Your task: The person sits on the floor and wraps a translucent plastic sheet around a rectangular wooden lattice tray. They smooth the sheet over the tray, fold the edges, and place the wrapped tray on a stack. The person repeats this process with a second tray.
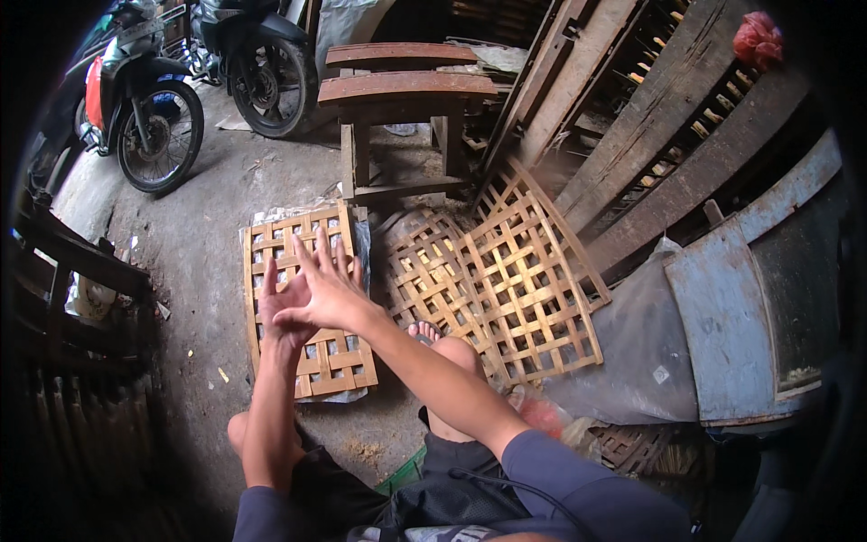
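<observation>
My right hand (pixel 330 294) reaches across in front of my left, its fingers stretched and spread, holding nothing. Partly behind it is my left hand (pixel 282 316), with at least one finger pointing up and the rest partly covered. The hands overlap and seem to touch. Below them a rectangular lattice panel of woven bamboo strips (pixel 312 387) lies flat on a silvery plastic sheet (pixel 362 242). To the right, more woven panels (pixel 524 289) overlap and lean against one another.
A wooden bench (pixel 406 88) stands beyond the panels, with two motorbikes (pixel 158 126) at the far left. Wooden planks (pixel 655 108) lean at the right, near a pale blue board (pixel 727 316) and a grey plastic sack (pixel 632 361). Dark wooden pieces (pixel 81 253) line the left side.
</observation>
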{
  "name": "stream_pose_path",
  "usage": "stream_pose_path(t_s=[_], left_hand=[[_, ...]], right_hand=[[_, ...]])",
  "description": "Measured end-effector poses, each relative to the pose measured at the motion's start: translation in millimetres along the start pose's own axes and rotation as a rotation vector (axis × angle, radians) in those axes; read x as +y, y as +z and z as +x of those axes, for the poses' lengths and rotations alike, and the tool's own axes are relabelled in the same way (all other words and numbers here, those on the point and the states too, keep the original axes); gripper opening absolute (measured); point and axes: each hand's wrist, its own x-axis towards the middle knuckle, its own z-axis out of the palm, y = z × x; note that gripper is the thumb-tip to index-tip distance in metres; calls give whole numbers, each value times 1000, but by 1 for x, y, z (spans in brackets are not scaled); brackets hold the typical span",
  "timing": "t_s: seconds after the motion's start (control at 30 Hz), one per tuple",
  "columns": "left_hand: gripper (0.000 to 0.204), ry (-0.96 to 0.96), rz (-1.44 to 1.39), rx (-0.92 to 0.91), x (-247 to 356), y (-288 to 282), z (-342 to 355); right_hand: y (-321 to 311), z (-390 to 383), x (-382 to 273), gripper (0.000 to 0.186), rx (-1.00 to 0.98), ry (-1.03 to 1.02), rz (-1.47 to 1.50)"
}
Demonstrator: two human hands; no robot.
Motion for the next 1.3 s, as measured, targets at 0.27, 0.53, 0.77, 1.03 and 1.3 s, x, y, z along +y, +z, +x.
stream_pose_path(t_s=[0.27, 0.53, 0.77, 1.03, 1.3], left_hand=[[55, -66, 539, 175, 36, -30, -31], [50, 94, 971, 342, 55, -12, -57], [54, -1, 1042, 288, 53, -19, -52], [55, 40, 1137, 334, 64, -38, -48], [61, 3, 1028, 227, 45, -23, -38]], right_hand=[[-4, 3, 25, 106, 166, 79, 28], [14, 5, 9, 105, -9, -31, 44], [29, 16, 8, 111, 12, -149, 62], [4, -3, 6, 113, -107, -69, 141], [14, 5, 22, 109, -34, -106, 84]])
